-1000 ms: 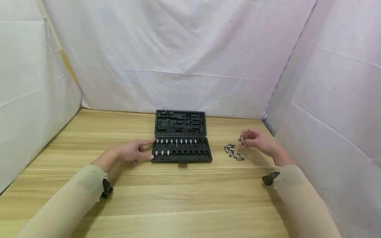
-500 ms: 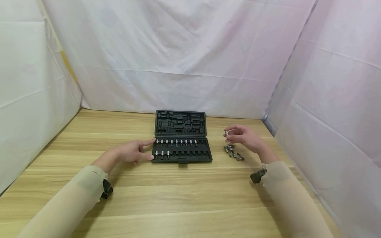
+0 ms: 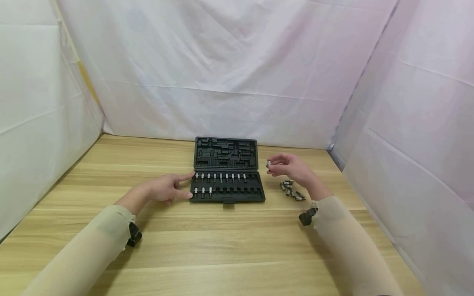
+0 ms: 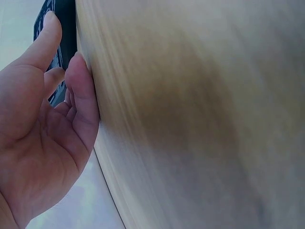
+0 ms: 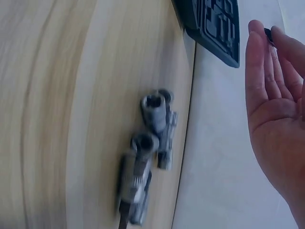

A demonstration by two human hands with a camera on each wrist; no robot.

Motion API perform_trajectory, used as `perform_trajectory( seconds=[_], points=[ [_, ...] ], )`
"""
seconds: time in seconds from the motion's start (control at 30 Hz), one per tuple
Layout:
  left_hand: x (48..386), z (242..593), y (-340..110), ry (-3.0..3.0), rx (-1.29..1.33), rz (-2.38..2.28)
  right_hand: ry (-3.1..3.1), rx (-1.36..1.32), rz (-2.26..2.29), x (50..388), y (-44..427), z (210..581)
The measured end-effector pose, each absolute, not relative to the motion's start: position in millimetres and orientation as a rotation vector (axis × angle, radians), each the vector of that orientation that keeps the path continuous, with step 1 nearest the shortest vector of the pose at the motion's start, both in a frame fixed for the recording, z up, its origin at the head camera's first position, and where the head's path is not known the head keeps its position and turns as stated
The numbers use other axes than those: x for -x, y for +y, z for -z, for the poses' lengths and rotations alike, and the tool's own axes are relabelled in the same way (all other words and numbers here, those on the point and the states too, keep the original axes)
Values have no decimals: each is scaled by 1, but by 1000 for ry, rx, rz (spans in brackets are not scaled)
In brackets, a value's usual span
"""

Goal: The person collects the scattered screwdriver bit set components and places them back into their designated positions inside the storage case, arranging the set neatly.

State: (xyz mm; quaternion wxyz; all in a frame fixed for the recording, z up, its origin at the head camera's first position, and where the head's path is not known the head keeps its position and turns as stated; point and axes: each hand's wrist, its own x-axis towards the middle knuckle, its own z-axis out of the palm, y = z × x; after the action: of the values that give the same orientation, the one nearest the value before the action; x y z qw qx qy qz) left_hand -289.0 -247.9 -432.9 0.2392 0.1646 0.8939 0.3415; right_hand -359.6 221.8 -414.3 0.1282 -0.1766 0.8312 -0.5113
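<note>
A black case (image 3: pixel 224 197) lies unfolded on the table, with metal bits standing in two rows of its near half: the back row is mostly filled, and three bits (image 3: pixel 203 190) are at the left of the front row. My left hand (image 3: pixel 163 189) touches the case's left edge with thumb and index finger extended. My right hand (image 3: pixel 292 167) pinches a small metal bit (image 3: pixel 269 163) above the table, just right of the case. Below that hand lies a loose pile of bits (image 3: pixel 289 187), seen large in the right wrist view as metal sockets (image 5: pixel 154 112).
The wooden table (image 3: pixel 207 246) ends at a white curtain (image 3: pixel 222 111) behind the case. Another white sheet (image 3: pixel 411 164) hangs along the right side. The case's molded upper half (image 3: pixel 226 153) lies toward the curtain.
My right hand has moved left from beside the loose pile toward the case, carrying the pinched bit. My left hand keeps its place at the case's edge.
</note>
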Motion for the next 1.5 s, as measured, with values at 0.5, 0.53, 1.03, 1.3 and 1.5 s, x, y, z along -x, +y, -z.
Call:
perform_trajectory(
  seconds=[0.5,0.53,1.03,1.3,1.5],
  points=[
    [289,434,-248,2452,-451,-933,2528,489,1343,371,194,423],
    [289,433,-248,2452,-453,-933,2537,488,1326,372,192,424],
    [288,432,-247,2450,-453,-931,2660,597,965,378,161,436],
    [289,433,-248,2454,-456,-928,2671,529,897,378,162,438],
    [289,433,-249,2450,-449,-933,2664,535,907,377,162,438]
  ],
)
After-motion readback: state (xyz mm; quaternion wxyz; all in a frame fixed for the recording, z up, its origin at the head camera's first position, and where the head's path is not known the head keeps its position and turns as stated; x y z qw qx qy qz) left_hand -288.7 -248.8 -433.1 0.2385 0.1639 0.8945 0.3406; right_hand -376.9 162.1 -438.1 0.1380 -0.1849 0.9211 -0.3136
